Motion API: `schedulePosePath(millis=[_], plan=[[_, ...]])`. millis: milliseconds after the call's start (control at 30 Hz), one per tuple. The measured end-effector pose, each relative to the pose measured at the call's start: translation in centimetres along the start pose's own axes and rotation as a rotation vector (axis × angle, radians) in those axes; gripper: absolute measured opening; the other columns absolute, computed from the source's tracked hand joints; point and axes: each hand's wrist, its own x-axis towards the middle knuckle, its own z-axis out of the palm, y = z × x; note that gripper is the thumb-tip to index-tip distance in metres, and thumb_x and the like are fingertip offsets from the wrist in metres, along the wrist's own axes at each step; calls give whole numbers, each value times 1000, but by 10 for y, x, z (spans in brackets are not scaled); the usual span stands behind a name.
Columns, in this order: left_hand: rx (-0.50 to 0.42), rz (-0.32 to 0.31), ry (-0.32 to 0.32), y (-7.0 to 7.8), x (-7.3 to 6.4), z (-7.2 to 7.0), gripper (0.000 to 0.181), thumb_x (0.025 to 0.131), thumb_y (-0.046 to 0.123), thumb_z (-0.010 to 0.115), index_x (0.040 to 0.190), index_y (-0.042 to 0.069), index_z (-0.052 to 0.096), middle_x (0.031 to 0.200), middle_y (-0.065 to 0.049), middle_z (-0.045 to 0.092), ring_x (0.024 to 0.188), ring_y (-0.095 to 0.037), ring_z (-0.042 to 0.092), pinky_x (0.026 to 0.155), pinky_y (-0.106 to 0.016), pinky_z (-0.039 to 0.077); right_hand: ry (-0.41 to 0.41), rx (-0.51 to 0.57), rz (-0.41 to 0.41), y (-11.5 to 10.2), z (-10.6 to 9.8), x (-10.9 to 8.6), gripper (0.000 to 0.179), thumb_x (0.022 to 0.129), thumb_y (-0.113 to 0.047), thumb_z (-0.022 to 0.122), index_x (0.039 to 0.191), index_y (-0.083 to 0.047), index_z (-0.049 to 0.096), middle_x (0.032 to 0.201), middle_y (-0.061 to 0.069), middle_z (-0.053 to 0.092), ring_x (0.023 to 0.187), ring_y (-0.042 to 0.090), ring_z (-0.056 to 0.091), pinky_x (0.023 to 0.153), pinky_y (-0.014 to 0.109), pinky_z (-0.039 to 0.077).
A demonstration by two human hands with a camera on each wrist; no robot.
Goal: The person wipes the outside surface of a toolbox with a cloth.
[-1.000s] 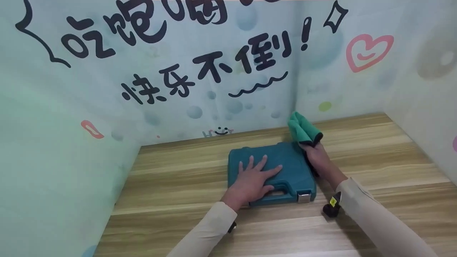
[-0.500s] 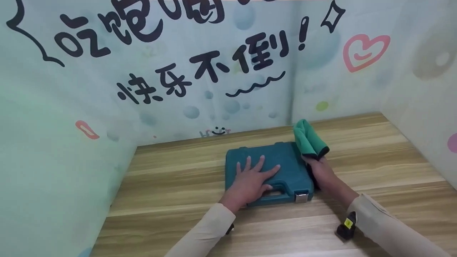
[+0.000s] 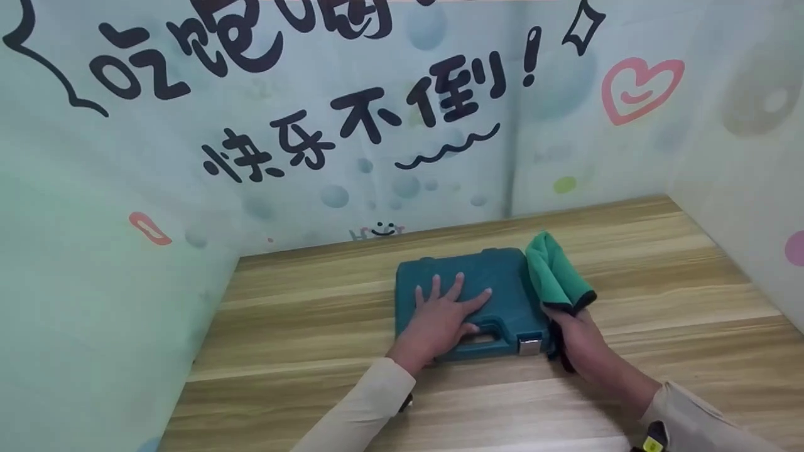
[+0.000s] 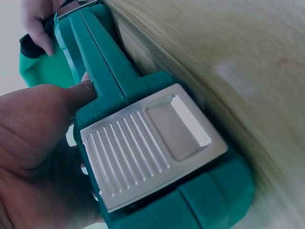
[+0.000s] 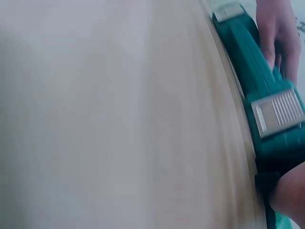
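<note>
**Q:** Where do I locate the case (image 3: 505, 301)?

**A:** In my head view, I see it lying flat on the wood-grain surface (image 3: 301, 326): handle (image 3: 482, 350) at 6 o'clock, metal latch (image 3: 529, 346) at 4 o'clock.

**Q:** What state do I log for the hands?

**A:** I log them apart from each other. The left hand (image 3: 440, 320) rests on the case toward 8 o'clock, fingers straight and spread. The right hand (image 3: 587, 345), just off the case at 4 o'clock, grips a folded green cloth (image 3: 559, 276) with black edging. The cloth projects from that hand toward 11 o'clock.

**Q:** And the background?

**A:** At 12 o'clock I see a wall (image 3: 276, 216) with black lettering. My right wrist view is blurred.
</note>
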Motion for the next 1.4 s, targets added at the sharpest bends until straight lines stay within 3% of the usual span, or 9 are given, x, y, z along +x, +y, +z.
schedulePosePath(millis=[133, 200, 300, 433, 700, 933, 1200, 1400], plan=[[-10, -1, 3, 0, -1, 1, 66, 101, 47, 56, 160, 45, 26, 166, -11, 19, 147, -49, 14, 110, -69, 18, 29, 11, 38, 2, 3, -14, 78, 107, -23, 53, 162, -10, -1, 159, 10, 17, 137, 25, 33, 109, 32, 33], [-5, -3, 7, 0, -1, 0, 66, 101, 47, 56, 160, 45, 26, 166, -11, 19, 147, -49, 14, 111, -69, 17, 50, 45, 26, 1, 6, -17, 81, 106, -20, 54, 163, -10, -3, 162, 7, 13, 145, 18, 18, 117, 30, 16], [1, -7, 5, 1, 0, -1, 66, 101, 47, 56, 160, 45, 26, 167, -10, 19, 148, -49, 13, 111, -69, 16, 118, 55, 33, 0, 12, -17, 81, 106, -19, 54, 163, -10, -2, 162, 8, 14, 146, 20, 18, 118, 33, 14], [-12, -13, -3, 4, 0, -4, 67, 101, 47, 57, 159, 46, 25, 167, -8, 17, 148, -47, 10, 112, -68, 13, 194, 20, 40, -4, 19, -14, 80, 106, -22, 53, 163, -11, -1, 163, 8, 15, 145, 21, 19, 118, 34, 15], [2, -20, -16, 7, 1, -6, 68, 101, 47, 57, 160, 47, 23, 168, -7, 16, 149, -47, 8, 112, -68, 11, 231, 25, 32, -14, 18, 10, 77, 104, -20, 53, 163, -8, 5, 163, 8, 20, 144, 20, 22, 117, 31, 15], [17, -7, -11, 5, 3, -2, 66, 102, 45, 58, 159, 47, 25, 167, -8, 18, 149, -47, 11, 112, -69, 14, 128, 7, 46, -20, 8, 41, 81, 104, -29, 56, 164, -12, 4, 162, 6, 18, 145, 21, 19, 118, 35, 13], [15, -14, -3, 2, 2, -1, 67, 101, 47, 58, 159, 47, 24, 167, -7, 17, 149, -47, 10, 112, -69, 13, 32, -32, -19, -26, 5, 77, 80, 105, -24, 54, 163, -11, 1, 164, 7, 13, 150, 22, 12, 119, 37, 7], [2, -23, -16, 1, 1, 0, 67, 102, 47, 57, 159, 47, 23, 168, -7, 16, 149, -47, 8, 112, -69, 12, -14, -86, -38, -25, 4, 93, 75, 107, -26, 51, 163, -11, 4, 165, 9, 14, 151, 26, 12, 119, 43, 9]])
